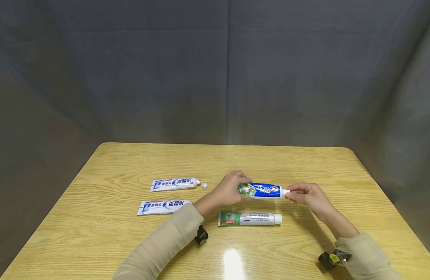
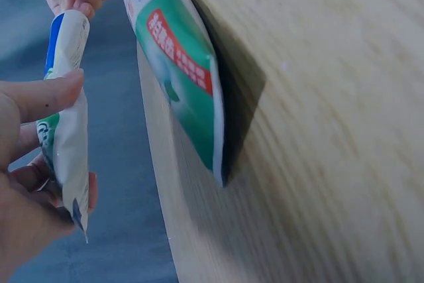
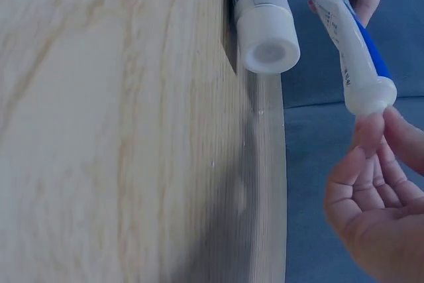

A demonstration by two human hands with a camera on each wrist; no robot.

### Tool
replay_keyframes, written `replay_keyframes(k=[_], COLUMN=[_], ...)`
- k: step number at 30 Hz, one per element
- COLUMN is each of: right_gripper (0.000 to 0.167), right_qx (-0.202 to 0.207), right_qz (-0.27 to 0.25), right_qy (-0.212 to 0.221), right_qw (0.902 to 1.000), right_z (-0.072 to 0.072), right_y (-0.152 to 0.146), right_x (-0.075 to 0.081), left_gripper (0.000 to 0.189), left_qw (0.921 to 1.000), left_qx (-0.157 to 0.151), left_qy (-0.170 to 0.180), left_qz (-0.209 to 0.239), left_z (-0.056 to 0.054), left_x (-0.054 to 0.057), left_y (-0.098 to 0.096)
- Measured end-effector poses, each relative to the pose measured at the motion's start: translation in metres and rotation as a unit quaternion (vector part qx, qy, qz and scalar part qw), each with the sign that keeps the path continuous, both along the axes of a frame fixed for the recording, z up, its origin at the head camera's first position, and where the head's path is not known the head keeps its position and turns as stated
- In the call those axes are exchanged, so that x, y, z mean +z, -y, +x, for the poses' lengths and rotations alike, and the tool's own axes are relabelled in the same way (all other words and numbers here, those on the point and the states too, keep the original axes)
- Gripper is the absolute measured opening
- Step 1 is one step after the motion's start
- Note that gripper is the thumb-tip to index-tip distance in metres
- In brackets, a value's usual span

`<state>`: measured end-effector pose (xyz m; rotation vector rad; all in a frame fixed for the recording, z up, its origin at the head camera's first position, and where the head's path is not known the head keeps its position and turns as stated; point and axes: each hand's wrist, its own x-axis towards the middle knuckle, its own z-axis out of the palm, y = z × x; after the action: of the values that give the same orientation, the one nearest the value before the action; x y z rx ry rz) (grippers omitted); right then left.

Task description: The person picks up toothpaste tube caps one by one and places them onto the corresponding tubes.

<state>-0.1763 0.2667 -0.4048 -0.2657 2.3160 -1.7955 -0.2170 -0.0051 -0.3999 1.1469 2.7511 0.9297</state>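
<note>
A blue toothpaste tube (image 1: 265, 190) with a green leafy end is held level above the table. My left hand (image 1: 232, 188) grips its tail end, thumb on one side and fingers on the other, as the left wrist view shows. At the other end, the thumb and fingertips of my right hand (image 1: 311, 196) pinch the small white cap (image 1: 286, 193). In the right wrist view those fingertips hide most of the cap below the tube's white shoulder (image 3: 371, 95). Just in front lies a green and white toothpaste tube (image 1: 250, 219), its cap on.
Left on the wooden table (image 1: 96, 241) lie two white and blue toothpaste tubes. The farther tube (image 1: 174, 184) has a bare nozzle, with a loose white cap (image 1: 205, 186) beside it. The nearer tube (image 1: 162, 207) is partly behind my left sleeve. Grey curtains (image 1: 166, 77) surround the table.
</note>
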Motion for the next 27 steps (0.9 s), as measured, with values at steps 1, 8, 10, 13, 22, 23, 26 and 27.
replay_keyframes(k=[1,8,10,13,22,23,26,27], right_gripper=[0.031,0.036,0.035,0.036,0.04,0.04,0.04,0.04], right_qx=[0.001,-0.004,-0.009,-0.015,-0.013,-0.012,-0.008,-0.006], right_qz=[-0.002,-0.003,0.002,0.005,0.0,-0.003,-0.007,-0.009], right_qy=[0.006,0.034,0.043,0.057,0.088,0.091,0.095,0.096], right_qw=[1.0,0.9994,0.999,0.9982,0.996,0.9958,0.9954,0.9953], right_z=[0.0,-0.002,-0.004,-0.007,-0.014,-0.015,-0.016,-0.017], right_y=[0.0,0.002,0.003,0.004,0.006,0.006,0.006,0.006], right_x=[0.0,0.0,0.001,0.0,-0.001,-0.001,-0.003,-0.003], left_gripper=[0.051,0.051,0.05,0.049,0.047,0.047,0.047,0.047], left_qw=[1.0,0.9999,0.9999,0.9999,0.9994,0.9992,0.9984,0.9981], left_qx=[0.002,0.011,0.01,0.012,0.028,0.03,0.036,0.038], left_qy=[0.001,0.005,0.0,-0.002,0.01,0.014,0.025,0.029], left_qz=[0.001,-0.001,-0.002,-0.004,-0.02,-0.024,-0.036,-0.04], left_z=[-0.001,-0.007,-0.009,-0.013,-0.022,-0.022,-0.024,-0.024], left_x=[-0.001,-0.004,-0.005,-0.007,-0.012,-0.012,-0.014,-0.015], left_y=[0.0,-0.001,-0.002,-0.003,-0.006,-0.007,-0.007,-0.008])
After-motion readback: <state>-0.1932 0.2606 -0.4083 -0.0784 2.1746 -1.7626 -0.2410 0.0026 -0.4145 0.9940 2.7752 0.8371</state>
